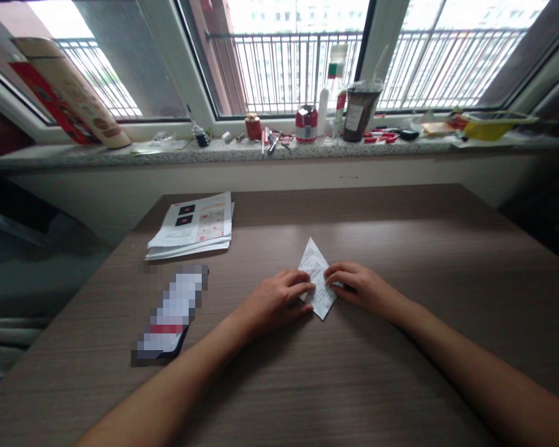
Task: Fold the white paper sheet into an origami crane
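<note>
A small sheet of printed paper [317, 279], folded into a diamond shape, lies on the brown table with one point facing away from me. My left hand [279, 299] holds its left edge, with curled fingers over the top and the thumb near the lower corner. At the opposite edge my right hand [356, 284] grips the paper with bent fingers; the fingertips cover part of that side. The folds under the fingers are hidden.
A stack of printed papers [198, 220] lies at the table's back left, with a blurred-out phone [174, 310] in front of it. Along the stone windowsill [168, 155] stand a red can [306, 124], a dark cup [361, 112], scissors [381, 137] and a yellow container [487, 127].
</note>
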Demonstrator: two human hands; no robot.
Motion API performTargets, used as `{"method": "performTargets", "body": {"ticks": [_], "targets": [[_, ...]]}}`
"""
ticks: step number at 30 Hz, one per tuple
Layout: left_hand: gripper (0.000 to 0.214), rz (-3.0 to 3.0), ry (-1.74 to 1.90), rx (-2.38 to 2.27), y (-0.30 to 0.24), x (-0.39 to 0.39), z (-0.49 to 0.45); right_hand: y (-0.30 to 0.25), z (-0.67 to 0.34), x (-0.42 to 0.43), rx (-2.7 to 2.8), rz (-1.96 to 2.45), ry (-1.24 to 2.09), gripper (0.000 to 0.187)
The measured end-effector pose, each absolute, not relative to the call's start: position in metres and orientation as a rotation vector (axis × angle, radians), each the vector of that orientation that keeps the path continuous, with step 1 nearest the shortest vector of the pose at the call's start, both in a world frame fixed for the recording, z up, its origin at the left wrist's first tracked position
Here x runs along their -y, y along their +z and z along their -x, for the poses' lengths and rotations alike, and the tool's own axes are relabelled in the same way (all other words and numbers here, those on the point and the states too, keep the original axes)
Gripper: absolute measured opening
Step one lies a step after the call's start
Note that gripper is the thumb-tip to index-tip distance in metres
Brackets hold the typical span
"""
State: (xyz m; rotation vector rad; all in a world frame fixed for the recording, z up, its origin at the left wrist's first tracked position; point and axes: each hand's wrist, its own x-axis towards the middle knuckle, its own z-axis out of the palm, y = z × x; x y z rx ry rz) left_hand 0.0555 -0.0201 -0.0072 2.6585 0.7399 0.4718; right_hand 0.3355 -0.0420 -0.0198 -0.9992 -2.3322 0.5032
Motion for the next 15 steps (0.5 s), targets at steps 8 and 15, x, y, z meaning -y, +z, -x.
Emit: {"method": "performTargets", "body": {"ticks": [8,15], "targets": [[0.037,-2.658,0.442,-0.746,-0.0068,0.0197,-0.0546,-0.0199,-0.336,0.0427,2.334,1.015,0.52,0.015],[0.039,-2.676,0.45,-0.744,-0.0085,0.0207,-0.0549,-0.0201,-0.3343,0.0407,2.331,1.015,0.521,0.013]]}}
